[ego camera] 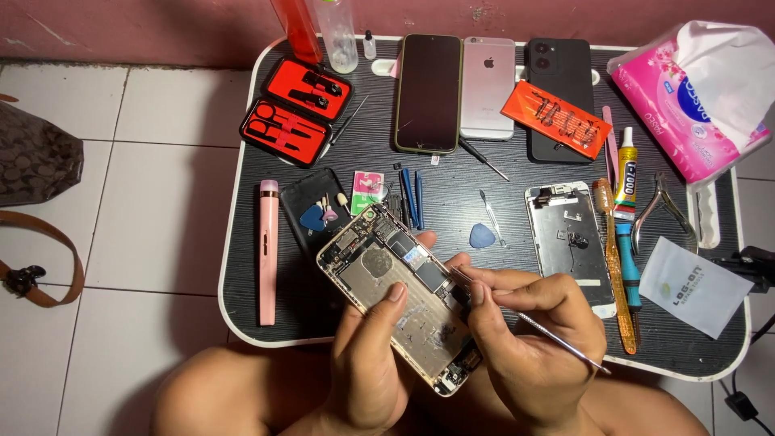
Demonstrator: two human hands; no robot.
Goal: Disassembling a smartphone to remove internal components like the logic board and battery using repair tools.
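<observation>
My left hand point(367, 359) grips an opened phone body point(379, 270), gold-edged, with its circuit boards and bare battery bay facing up; the thumb rests across its middle. My right hand point(529, 335) pinches a thin metal pry tool point(557, 337), its tip touching the phone's right edge by the boards. The phone is tilted, held above the near edge of the small black table point(517, 161).
On the table lie three phones point(428, 93) at the back, a detached screen panel point(569, 238), a red tool case point(295, 109), a pink stick point(268, 250), blue picks point(482, 236), glue tube point(626, 179), cutters point(662, 206), orange packet point(555, 117), tissue pack point(702, 89). A bag point(32, 161) sits on the floor at left.
</observation>
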